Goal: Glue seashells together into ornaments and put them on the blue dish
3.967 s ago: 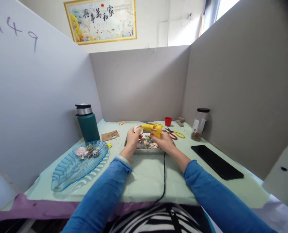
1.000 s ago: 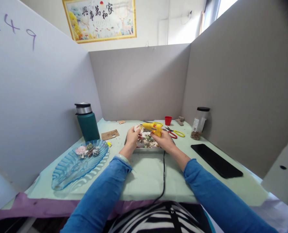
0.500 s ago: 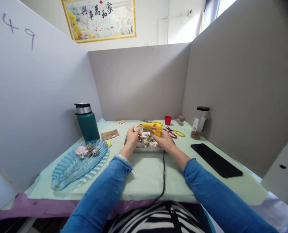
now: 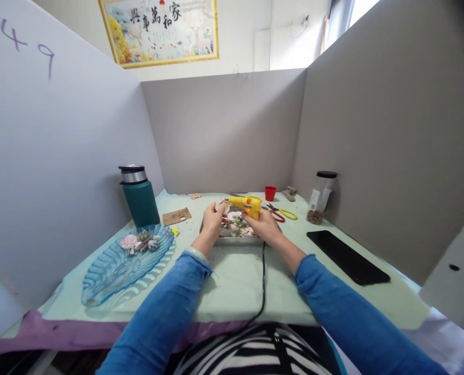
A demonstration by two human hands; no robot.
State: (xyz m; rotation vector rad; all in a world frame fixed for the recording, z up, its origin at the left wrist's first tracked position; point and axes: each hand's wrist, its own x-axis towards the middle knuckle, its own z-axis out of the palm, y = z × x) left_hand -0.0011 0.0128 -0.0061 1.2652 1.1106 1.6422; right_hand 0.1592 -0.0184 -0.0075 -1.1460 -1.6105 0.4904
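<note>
The white piece [image 4: 226, 209] in the left hand [image 4: 212, 221], above the left end of the tray [image 4: 237, 241], had tipped: a second earlier its broad, colour-marked face showed plainly, and now less of it could be seen past the hand. The yellow glue gun [image 4: 244, 204] in the right hand [image 4: 265, 225] had come up a touch over the tray since four seconds before. The wearer's head had turned slightly, so the number [image 4: 46, 52] on the left panel [image 4: 60, 130] had slid partly out of view.
</note>
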